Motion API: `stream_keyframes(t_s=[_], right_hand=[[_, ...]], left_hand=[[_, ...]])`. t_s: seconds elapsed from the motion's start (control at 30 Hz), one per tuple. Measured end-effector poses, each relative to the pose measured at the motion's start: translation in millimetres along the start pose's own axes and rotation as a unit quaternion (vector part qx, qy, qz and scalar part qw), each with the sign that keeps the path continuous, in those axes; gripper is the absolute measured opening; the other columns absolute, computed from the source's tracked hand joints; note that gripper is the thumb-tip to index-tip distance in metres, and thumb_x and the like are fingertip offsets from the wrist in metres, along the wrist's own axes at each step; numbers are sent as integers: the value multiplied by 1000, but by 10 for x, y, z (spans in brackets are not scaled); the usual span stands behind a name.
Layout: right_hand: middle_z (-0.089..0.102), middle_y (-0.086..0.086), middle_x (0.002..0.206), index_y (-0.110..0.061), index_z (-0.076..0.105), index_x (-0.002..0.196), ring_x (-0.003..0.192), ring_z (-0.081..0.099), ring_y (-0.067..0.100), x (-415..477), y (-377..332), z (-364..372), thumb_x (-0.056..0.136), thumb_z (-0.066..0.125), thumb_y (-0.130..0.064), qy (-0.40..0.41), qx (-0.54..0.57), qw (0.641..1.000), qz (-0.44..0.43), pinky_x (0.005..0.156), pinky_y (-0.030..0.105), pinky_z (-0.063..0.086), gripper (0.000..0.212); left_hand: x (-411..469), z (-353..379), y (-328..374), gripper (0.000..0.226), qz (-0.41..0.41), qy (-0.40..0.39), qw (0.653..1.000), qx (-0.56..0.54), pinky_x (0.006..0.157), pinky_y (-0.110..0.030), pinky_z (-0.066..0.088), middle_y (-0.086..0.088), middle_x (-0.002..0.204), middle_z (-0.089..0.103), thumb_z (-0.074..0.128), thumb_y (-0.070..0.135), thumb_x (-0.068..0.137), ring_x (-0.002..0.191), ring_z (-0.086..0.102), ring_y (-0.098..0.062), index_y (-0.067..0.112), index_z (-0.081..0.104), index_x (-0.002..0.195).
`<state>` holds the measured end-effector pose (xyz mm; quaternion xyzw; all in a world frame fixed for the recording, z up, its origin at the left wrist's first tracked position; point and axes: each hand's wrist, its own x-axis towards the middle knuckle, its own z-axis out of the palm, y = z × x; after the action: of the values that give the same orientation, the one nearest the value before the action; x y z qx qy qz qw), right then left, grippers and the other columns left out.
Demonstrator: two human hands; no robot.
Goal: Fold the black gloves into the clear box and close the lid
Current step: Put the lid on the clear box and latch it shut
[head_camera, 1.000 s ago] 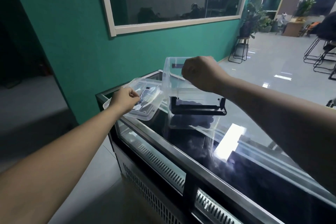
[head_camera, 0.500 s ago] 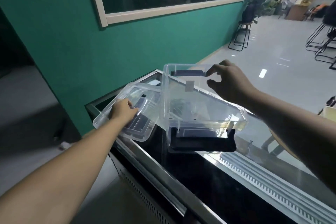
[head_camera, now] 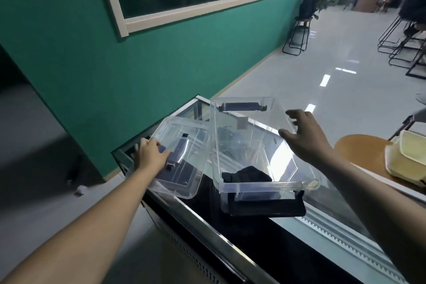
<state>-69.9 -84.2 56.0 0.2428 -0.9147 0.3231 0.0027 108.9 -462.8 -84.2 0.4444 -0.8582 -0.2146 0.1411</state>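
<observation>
The clear box [head_camera: 260, 185] stands open on the glass counter top, with a black latch handle on its far end [head_camera: 242, 106] and another on its near end [head_camera: 265, 207]. The black gloves [head_camera: 247, 174] lie bunched inside at the box's near end. Left of the box, leaning against its side, lies the clear lid [head_camera: 184, 134] upside down. My left hand [head_camera: 149, 157] grips the lid's near left edge. My right hand [head_camera: 306, 136] hovers at the box's right rim with fingers spread, holding nothing.
The box and lid rest on a glass-topped display counter [head_camera: 230, 249] with a steel front edge. A green wall [head_camera: 138, 64] runs behind it. To the right stands a round wooden table [head_camera: 359, 147] with cream containers [head_camera: 408, 154]. Black stools [head_camera: 297, 34] stand farther back.
The box went from tilted in my right hand to flat on the counter, and my right hand let go of its rim. The lid came down beside it.
</observation>
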Motion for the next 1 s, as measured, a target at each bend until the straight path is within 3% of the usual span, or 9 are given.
stream_keyframes(t_s=[0.1,0.17,0.27,0.37,0.47,0.6,0.77,0.9,1.0], right_hand=[[50,16,152,-15,47,154,136,56,34,-13,-30,-14,97,72,-24,-10,-22,1000,4,111,48,49,63],[49,17,153,-15,47,155,138,53,36,-12,-64,-12,97,72,-24,-7,-40,999,4,112,49,48,64],[49,17,154,-16,48,154,140,48,39,2,-189,14,98,72,-24,2,-65,998,-1,113,51,45,62],[55,14,148,-15,52,151,138,49,36,16,-422,88,98,72,-23,-3,-61,998,-33,111,48,43,57],[62,11,140,-14,59,143,133,54,31,25,-653,204,98,72,-21,-19,-43,996,-72,105,39,44,48],[68,8,132,-13,67,134,124,62,26,59,-1104,392,98,74,-19,-39,-20,989,-138,101,31,47,37],[75,5,122,-14,71,125,111,69,23,83,-1688,697,99,72,-23,-82,16,980,-178,97,46,59,27],[78,9,123,-10,73,126,108,74,23,12,-2101,956,105,67,-29,-177,83,971,-135,97,37,60,29],[80,16,111,-4,76,111,95,76,27,29,-2264,1179,106,63,-38,-235,138,960,-65,92,48,65,37]], left_hand=[[147,-121,-242,23,-10,19,1000,-3,114,-53,42,-11,133,55,79,28,96,125,52,-36,19,62,109],[220,-191,-378,24,-38,-6,999,13,98,-48,52,-14,130,61,76,29,99,112,60,-36,15,63,114],[251,-273,-477,16,-54,-38,997,25,74,-40,53,-10,110,68,68,29,104,91,64,-30,13,64,104],[291,-358,-522,20,-65,-60,996,9,71,-38,54,-10,98,72,56,15,107,88,66,-31,14,67,90],[283,-441,-488,32,-69,-81,994,13,65,-35,43,-14,88,72,46,10,104,72,56,-29,12,60,74],[242,-698,-428,27,-57,-91,994,-12,66,-35,44,-14,93,75,44,15,104,75,64,-30,7,65,89],[170,-1014,-295,18,-48,-29,993,-100,70,-38,53,-6,93,75,57,26,102,81,69,-31,15,67,91],[0,-1228,-104,11,-29,7,985,-172,72,-34,55,0,96,77,66,32,100,85,74,-26,22,71,100],[-137,-1348,110,15,-15,14,977,-214,80,-38,63,4,97,77,73,41,97,84,76,-23,27,69,102]])
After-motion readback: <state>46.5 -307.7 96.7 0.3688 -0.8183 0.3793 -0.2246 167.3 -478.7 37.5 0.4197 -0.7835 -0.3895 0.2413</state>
